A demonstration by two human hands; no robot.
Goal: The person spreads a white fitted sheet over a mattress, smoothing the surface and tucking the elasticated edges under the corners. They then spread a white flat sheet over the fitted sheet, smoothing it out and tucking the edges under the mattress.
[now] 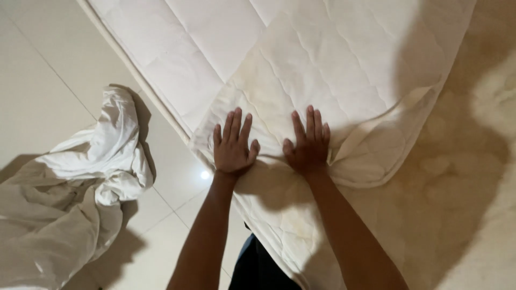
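Both hands lie flat on a cream quilted mattress pad [322,70] spread over the mattress [457,215] of a bed. The left hand [233,146] presses palm down with its fingers spread and pointing away from the person, the thumb angled toward the other hand. The right hand [308,144] rests just beside it, also palm down, fingers spread, holding nothing. The two hands sit near each other without touching, close to the pad's near edge at the side of the bed.

To the right of the right hand, a corner of the pad [376,156] is folded over on itself, showing its stitched border. The pad carries yellowish stains around the hands. Beyond it, the bare mattress surface is mottled beige.

On the pale tiled floor [37,80] to the left, well apart from the hands, a crumpled white sheet [75,193] lies in a heap.
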